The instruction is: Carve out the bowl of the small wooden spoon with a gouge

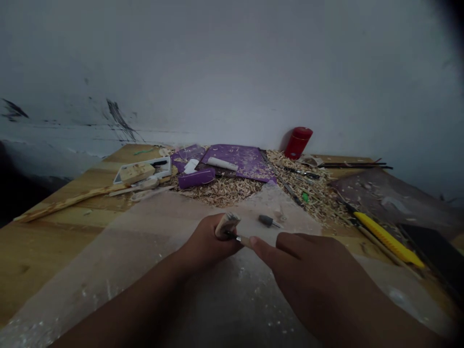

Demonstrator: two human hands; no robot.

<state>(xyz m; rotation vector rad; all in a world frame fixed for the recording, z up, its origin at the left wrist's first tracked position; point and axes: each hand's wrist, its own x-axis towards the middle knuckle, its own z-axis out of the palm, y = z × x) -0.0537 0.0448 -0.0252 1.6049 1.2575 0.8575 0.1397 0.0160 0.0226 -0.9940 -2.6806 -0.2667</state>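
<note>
My left hand point(206, 240) is closed around a small pale piece of carved wood point(227, 224), whose top end sticks out above the fingers. In my right hand point(304, 261) is a carving tool point(243, 240) with a wooden handle and a short metal shaft, held with the index finger along the handle. Its metal tip meets the wood near my left thumb; the exact cutting edge is too dark to make out. A small grey conical bit point(266, 220) with a thin metal shank lies just beyond my hands on the translucent sheet point(159, 237).
Wood shavings point(232, 192) lie heaped at the back around a purple sheet point(246, 159) and a white tube point(222, 164). A red canister point(298, 142) leans by the wall. On the right is a yellow utility knife point(387, 238); left, a white tray point(168, 166) and a long stick point(68, 205).
</note>
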